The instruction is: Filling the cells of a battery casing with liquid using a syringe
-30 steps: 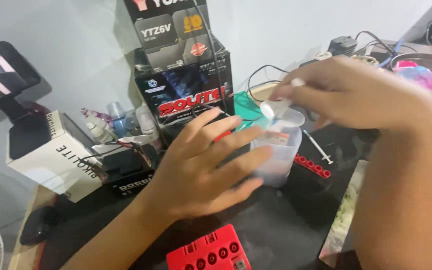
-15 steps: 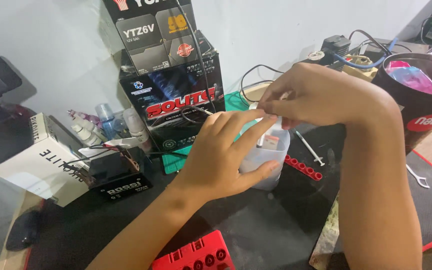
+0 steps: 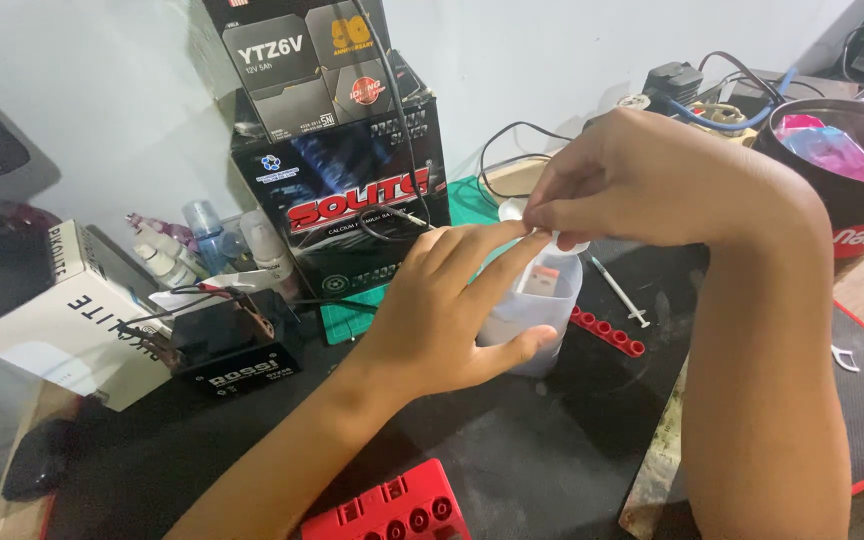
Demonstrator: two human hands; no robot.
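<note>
Left hand wrapped round a translucent white plastic container, thumb low on its front wall, index finger stretched up to the rim; grip closed on the container. Right hand just above the mouth, fingertips pressed together on something small at the rim, too hidden to name; possibly a seal or cap. Container upright on the black mat of the counter, mid-scene, mouth seemingly part uncovered, so opening judged under way, not finished. Inside: a pale block with an orange-red patch showing through the wall; any liquid unclear. Just right, touching or nearly so, a red strip of caps and a thin syringe. Behind, a black battery box; left, a small black battery and a white carton. Far right, a dark bucket holding a pink and blue bag. At bottom, a red plug tray.
</note>
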